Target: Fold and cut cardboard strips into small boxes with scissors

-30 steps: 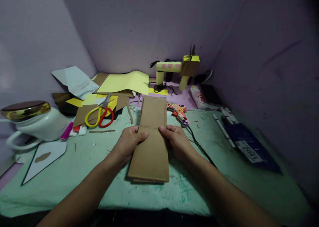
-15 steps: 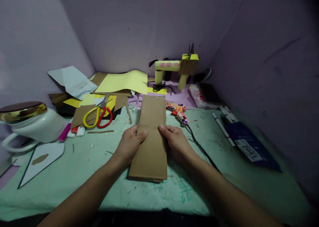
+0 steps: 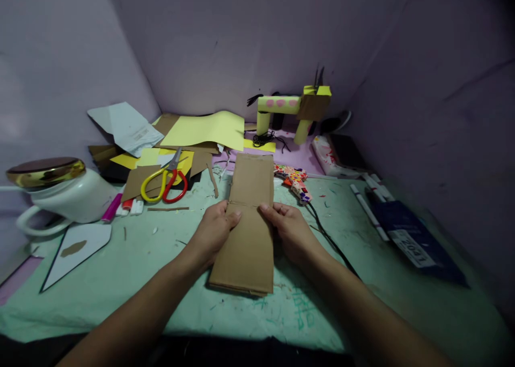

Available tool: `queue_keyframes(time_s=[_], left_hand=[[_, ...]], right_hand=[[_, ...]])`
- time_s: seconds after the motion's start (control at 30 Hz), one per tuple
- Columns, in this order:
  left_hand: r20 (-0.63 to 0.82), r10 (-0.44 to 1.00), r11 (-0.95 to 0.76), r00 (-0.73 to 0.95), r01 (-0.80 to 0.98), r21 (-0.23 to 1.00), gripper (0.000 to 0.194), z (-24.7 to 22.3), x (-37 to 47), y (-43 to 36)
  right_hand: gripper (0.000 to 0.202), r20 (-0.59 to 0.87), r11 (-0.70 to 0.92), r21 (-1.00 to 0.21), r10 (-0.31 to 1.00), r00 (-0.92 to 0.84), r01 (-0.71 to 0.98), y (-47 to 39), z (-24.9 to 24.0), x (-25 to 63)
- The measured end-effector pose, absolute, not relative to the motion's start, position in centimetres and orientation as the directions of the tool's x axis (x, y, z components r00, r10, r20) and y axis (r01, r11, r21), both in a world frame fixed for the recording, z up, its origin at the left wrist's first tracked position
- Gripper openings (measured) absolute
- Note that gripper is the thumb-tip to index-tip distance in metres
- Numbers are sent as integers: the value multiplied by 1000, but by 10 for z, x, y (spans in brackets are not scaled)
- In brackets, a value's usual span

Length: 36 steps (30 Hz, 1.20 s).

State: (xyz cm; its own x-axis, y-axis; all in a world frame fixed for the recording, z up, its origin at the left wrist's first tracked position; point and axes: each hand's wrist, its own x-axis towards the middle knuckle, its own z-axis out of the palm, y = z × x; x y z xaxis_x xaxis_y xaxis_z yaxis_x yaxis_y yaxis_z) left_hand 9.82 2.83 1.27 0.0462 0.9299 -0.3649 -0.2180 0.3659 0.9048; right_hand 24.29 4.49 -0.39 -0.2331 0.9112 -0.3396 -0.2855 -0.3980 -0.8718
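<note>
A long, layered strip of brown cardboard [image 3: 245, 249] lies in front of me, with a crease across its middle. My left hand [image 3: 217, 227] grips its left edge near the crease, thumb on top and fingers curled underneath. On the opposite edge my right hand [image 3: 287, 225] pinches it the same way. Just beyond the right hand rests a flower-patterned glue gun [image 3: 295, 182], its black cord [image 3: 332, 241] trailing toward my right forearm. Scissors [image 3: 167, 182] with one yellow and one red handle lie to the left, on paper and cardboard scraps.
At the back stands a yellow paper animal figure [image 3: 279, 105] with pink spots. Yellow paper [image 3: 205, 131] lies back left. A white mug [image 3: 76, 198] tips on its side at far left, near a white triangular piece [image 3: 86, 249]. Markers [image 3: 368, 211] and a dark blue packet [image 3: 422, 243] sit right.
The whole view has shifted slightly, so the surroundings sit a little farther right. Both hands keep their hold on the cardboard, which has barely moved.
</note>
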Motion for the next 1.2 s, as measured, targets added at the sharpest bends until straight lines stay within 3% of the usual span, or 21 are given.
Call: queue_keyframes(time_s=[0.7, 1.2], left_hand=[[-330, 933, 359, 146, -269, 894, 45, 17, 97, 25], [-301, 944, 325, 133, -230, 917, 46, 15, 96, 26]], right_hand=[[14, -304, -356, -881, 930, -206, -310, 43, 2, 244], [23, -292, -340, -888, 937, -190, -311, 43, 2, 244]])
